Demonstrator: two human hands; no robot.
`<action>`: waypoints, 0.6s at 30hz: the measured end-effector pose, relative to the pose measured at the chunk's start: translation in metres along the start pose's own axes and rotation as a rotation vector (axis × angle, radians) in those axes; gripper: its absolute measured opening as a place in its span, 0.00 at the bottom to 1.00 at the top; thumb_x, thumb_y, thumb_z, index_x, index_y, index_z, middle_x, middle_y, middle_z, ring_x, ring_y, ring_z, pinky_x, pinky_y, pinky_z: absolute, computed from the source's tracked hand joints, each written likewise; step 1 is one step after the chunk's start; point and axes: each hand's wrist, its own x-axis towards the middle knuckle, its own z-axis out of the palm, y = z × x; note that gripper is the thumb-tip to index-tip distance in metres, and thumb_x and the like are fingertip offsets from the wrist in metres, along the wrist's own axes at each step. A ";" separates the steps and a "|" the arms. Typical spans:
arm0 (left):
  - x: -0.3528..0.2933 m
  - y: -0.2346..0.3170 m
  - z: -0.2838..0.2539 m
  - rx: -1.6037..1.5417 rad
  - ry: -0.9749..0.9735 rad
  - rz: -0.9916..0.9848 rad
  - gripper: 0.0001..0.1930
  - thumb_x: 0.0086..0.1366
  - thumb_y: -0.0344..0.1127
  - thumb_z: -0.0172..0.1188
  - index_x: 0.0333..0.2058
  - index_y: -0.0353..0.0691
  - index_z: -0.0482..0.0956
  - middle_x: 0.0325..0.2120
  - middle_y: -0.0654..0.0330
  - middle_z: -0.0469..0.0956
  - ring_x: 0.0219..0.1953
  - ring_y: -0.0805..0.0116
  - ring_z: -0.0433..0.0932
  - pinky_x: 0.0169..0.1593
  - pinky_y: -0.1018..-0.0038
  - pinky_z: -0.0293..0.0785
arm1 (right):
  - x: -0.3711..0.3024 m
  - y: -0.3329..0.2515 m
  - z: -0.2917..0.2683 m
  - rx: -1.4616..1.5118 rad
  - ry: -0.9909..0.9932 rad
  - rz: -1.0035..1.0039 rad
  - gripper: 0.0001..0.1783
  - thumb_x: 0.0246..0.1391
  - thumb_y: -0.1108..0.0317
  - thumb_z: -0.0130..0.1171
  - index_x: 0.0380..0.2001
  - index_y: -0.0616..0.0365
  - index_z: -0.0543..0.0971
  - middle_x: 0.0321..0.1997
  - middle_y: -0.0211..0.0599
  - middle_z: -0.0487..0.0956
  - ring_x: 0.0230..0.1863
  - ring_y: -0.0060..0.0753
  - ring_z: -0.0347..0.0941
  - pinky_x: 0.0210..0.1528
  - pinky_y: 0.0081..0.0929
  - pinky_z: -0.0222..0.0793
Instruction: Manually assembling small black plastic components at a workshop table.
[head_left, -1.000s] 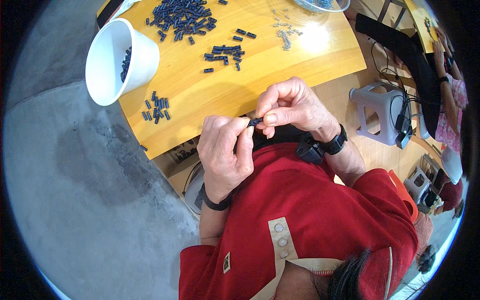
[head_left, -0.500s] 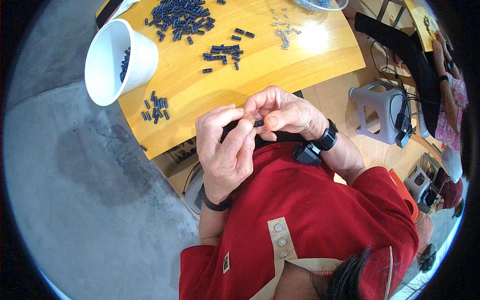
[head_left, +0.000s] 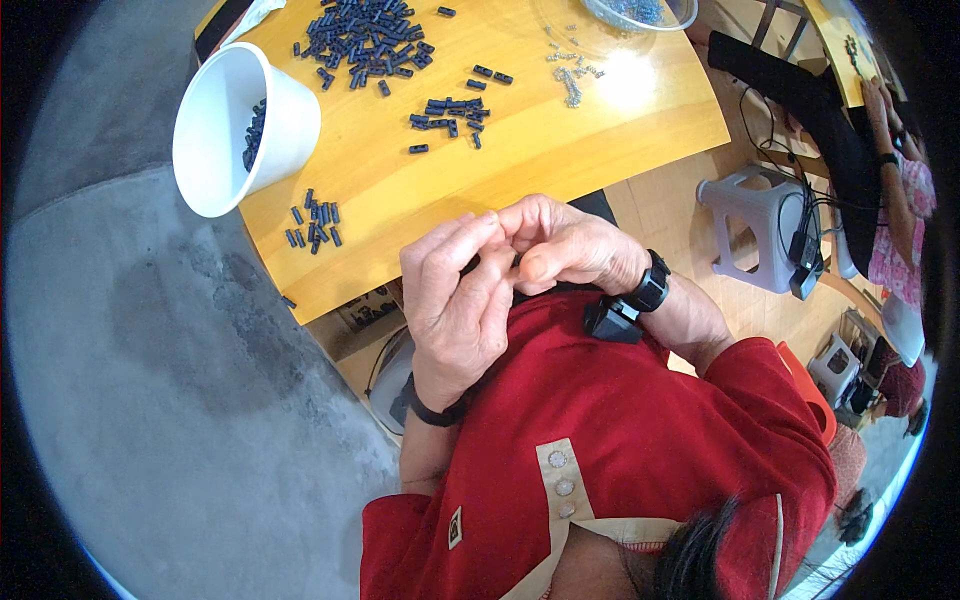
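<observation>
In front of my red shirt, just off the table's near edge, my left hand and my right hand meet at the fingertips. Both are closed in a pinch around a small black tubular piece; fingers cover nearly all of it. Similar black pieces form a large pile at the back of the table. A smaller cluster lies in the middle, and another group sits at the left edge. Small clear, silvery parts are scattered at the right.
A white bucket with black pieces inside leans at the left of the wooden table. A clear bowl of small shiny parts stands back right. Beyond the table are a pale plastic stool, dark cables and another person's arm.
My hands have turned slightly and drawn closer together, so the black piece is now almost hidden. The view has shifted a little; the piles look unchanged.
</observation>
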 end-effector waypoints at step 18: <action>-0.010 -0.005 0.006 -0.063 0.046 -0.011 0.07 0.55 0.24 0.66 0.33 0.34 0.79 0.39 0.55 0.79 0.45 0.52 0.77 0.52 0.59 0.75 | 0.010 0.012 0.003 0.298 -0.027 0.094 0.13 0.50 0.70 0.70 0.36 0.63 0.77 0.24 0.23 0.72 0.19 0.12 0.60 0.18 0.11 0.53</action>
